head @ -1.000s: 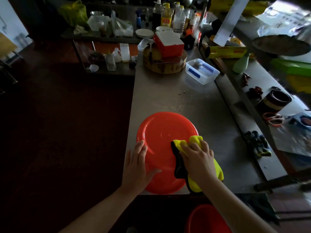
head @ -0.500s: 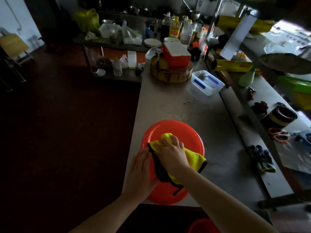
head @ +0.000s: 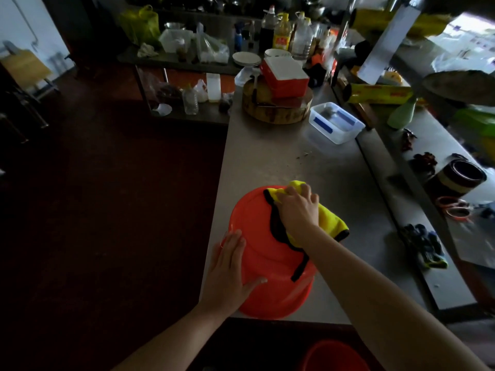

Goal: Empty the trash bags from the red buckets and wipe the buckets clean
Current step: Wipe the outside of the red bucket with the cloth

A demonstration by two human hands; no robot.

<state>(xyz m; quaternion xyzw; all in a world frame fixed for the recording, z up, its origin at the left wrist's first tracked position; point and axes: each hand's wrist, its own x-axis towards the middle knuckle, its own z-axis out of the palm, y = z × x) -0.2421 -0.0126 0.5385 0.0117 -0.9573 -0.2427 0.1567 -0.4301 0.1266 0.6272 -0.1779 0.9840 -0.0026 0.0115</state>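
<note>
Step in hand: wiping outside of red bucket, inverted on desk near front edge; no bag visible on it. Steadied at near-left wall by left hand, flat, fingers straight. Rubbed at far edge of upturned base with yellow cloth, bunched under curled fingers of right hand. Judged mid-task: 2nd red bucket partly seen below desk, state unclear. Next, probably: sweep across remaining base, down walls, bracing against slide off edge.

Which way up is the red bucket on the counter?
The red bucket is upside down: its flat bottom faces up, its rim sits on the counter, and the right hand holds a yellow cloth on that bottom.
</note>
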